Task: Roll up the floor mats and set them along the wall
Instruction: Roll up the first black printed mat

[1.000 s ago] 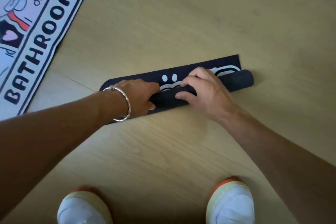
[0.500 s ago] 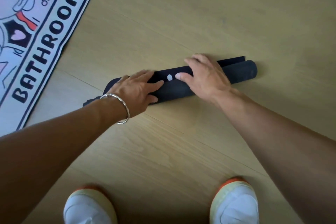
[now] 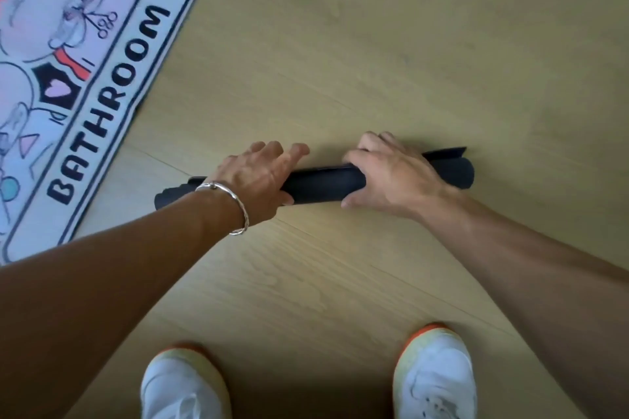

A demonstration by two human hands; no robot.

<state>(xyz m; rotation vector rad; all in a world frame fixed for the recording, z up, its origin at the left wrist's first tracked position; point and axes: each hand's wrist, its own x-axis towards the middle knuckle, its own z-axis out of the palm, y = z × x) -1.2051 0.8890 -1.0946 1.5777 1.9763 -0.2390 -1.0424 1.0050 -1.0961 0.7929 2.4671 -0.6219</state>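
- One black mat [image 3: 323, 185], rolled up into a tube, lies crosswise on the wooden floor [image 3: 408, 44] in front of the person, about midway across the view.
- Its loose edge [image 3: 449, 150] shows as a thin flap along the far side at the right end, standing a little off the roll.
- The tube's right end sticks out past one hand, and its left end peeks out beyond the other wrist, dark and somewhat blurred.
- The left hand [image 3: 258, 173] is clamped over the left part of the roll, with the fingers draped over the far side and the thumb tucked against the near side.
- The right hand [image 3: 394, 173] grips the right part in the same way, fingers curled over the top and thumb pressed to the near side. Its fingertips are blurred.
- Between the two hands a short bare stretch of the roll shows.
- A silver bracelet [image 3: 235, 211] sits on the left wrist.
- Off to the left a bathroom mat [image 3: 68, 95] lies flat and unrolled on the floor, near the roll's left end but not touching it.
- It is white with a black border, has BATHROOM in black letters along its nearer edge and a cartoon drawing with orange patches, and it runs out of view at the top and left.
- Nearer than the roll, a left shoe [image 3: 183, 384] and a right shoe [image 3: 435, 371], both white with orange at the toe, stand apart on the floor.
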